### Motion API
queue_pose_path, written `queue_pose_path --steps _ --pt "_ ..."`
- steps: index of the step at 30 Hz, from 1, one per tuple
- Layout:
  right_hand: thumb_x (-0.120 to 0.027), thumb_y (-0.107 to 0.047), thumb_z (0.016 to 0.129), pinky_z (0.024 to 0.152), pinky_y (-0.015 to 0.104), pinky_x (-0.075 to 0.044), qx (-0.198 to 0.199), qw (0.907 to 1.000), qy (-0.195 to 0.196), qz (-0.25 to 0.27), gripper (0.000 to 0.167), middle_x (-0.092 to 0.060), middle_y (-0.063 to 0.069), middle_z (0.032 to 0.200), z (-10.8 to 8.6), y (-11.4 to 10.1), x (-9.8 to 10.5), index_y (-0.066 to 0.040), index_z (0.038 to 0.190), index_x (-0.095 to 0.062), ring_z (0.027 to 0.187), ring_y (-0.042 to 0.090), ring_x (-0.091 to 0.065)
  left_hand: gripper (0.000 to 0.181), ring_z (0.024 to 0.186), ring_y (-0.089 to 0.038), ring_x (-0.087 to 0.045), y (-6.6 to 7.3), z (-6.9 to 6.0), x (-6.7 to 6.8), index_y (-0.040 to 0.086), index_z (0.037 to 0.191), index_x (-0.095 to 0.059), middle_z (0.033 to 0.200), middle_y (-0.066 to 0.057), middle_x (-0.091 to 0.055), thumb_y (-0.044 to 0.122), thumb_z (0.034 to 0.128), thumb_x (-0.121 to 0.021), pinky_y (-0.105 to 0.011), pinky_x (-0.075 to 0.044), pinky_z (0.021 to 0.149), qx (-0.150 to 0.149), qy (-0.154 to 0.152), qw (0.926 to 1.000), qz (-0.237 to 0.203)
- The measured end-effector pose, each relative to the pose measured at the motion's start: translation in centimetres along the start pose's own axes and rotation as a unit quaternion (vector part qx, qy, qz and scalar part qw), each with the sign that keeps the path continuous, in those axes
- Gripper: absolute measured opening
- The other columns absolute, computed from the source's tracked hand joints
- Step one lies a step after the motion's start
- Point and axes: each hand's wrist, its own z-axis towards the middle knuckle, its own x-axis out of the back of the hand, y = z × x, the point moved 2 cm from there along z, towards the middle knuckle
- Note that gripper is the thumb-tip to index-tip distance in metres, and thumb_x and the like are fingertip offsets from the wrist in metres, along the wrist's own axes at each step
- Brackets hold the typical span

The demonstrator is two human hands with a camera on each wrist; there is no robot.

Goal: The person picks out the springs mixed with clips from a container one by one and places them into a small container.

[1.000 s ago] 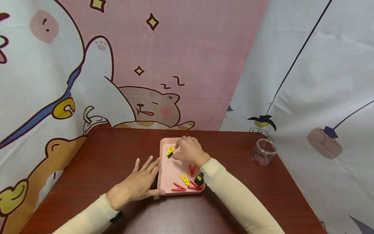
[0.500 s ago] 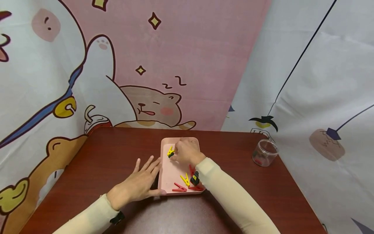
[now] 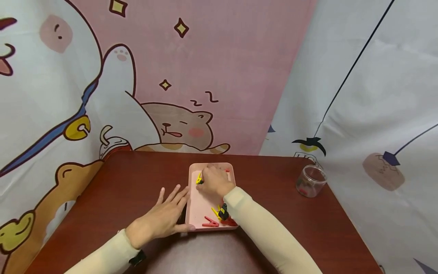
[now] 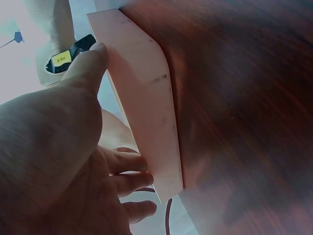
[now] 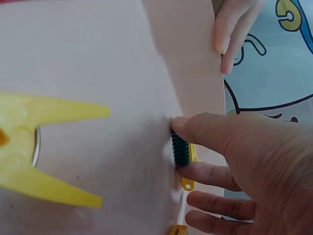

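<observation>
Two hands: left hand (image 3: 161, 219), fingers spread, touching the tray (image 3: 198, 207) to its right. Right hand (image 3: 215, 180)—moved closer—now pinches a dark ribbed piece (image 5: 181, 151), apparently secured.

The tray (image 3: 202, 203) is smooth plastic. The yellow clip (image 5: 22, 147) is plastic with 1 shiny metal ring (image 5: 37, 144). The green part (image 5: 180, 149) looks bumpy. The surface (image 3: 137, 179) looks like shiny wood. The jar (image 3: 310, 182) is glossy, the cloth (image 3: 239, 83) dull.

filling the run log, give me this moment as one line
left hand: touching pink tray; right hand: pinching dark green ridged piece; clear jar: right of tray
</observation>
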Motion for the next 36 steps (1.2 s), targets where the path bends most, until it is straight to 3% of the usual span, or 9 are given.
queue_pose_path --steps 5,12,16,25,31,36 --pt "-0.095 -0.047 0.096 0.075 0.039 -0.056 -0.001 1.0000 -0.001 -0.010 0.043 -0.070 0.002 0.103 0.2 0.2 0.2 -0.022 0.071 -0.069 0.085 0.016 -0.061 0.112 0.179 -0.054 -0.026 0.1 0.2 0.1 -0.002 0.179 -0.039 0.190 -0.023 -0.035 0.070 0.1026 -0.079 -0.093 -0.016 0.134 -0.001 0.000 1.0000 0.000" --pt "-0.097 -0.042 0.094 0.065 0.034 -0.049 0.001 1.0000 -0.001 0.009 0.047 -0.067 0.002 0.101 0.1 0.4 0.5 -0.022 0.066 -0.065 0.077 0.015 -0.058 0.113 0.179 -0.054 -0.026 0.0 0.2 0.0 -0.001 0.179 -0.039 0.190 -0.023 -0.035 0.070 0.1021 -0.080 -0.094 -0.016 0.133 0.001 0.001 1.0000 0.004" --pt "-0.097 -0.041 0.094 0.069 0.037 -0.051 0.005 0.9999 0.004 0.014 0.045 -0.070 0.003 0.105 0.0 0.5 0.6 -0.021 0.065 -0.068 0.082 0.017 -0.060 0.113 0.179 -0.054 -0.026 0.0 0.2 0.1 -0.001 0.179 -0.039 0.191 -0.022 -0.035 0.070 0.1019 -0.080 -0.094 -0.017 0.133 0.002 -0.001 1.0000 0.005" --pt "-0.099 -0.044 0.092 0.076 0.038 -0.059 0.006 0.9997 0.011 0.021 0.027 -0.071 0.002 0.110 -0.3 0.6 0.6 -0.021 0.087 -0.084 0.088 0.017 -0.064 0.113 0.179 -0.054 -0.026 0.1 0.2 -0.1 -0.001 0.179 -0.039 0.191 -0.022 -0.035 0.070 0.1013 -0.081 -0.094 -0.017 0.133 0.006 -0.006 1.0000 0.005" --pt "-0.096 -0.048 0.093 0.088 0.043 -0.064 0.003 0.9997 0.020 0.010 0.031 -0.073 0.002 0.116 -0.9 0.5 1.2 -0.021 0.104 -0.086 0.099 0.021 -0.072 0.113 0.180 -0.054 -0.025 0.1 0.2 -0.1 -0.001 0.179 -0.039 0.191 -0.022 -0.034 0.071 0.1017 -0.080 -0.093 -0.017 0.134 0.009 -0.008 0.9999 0.006" --pt "-0.095 -0.049 0.094 0.098 0.046 -0.063 0.025 0.9988 0.042 0.003 0.034 -0.075 0.003 0.118 -1.5 0.4 1.8 -0.019 0.109 -0.087 0.111 0.025 -0.075 0.113 0.180 -0.053 -0.025 0.1 0.1 -0.2 0.001 0.180 -0.038 0.191 -0.022 -0.034 0.071 0.1016 -0.080 -0.093 -0.016 0.134 0.011 -0.008 0.9999 0.005"
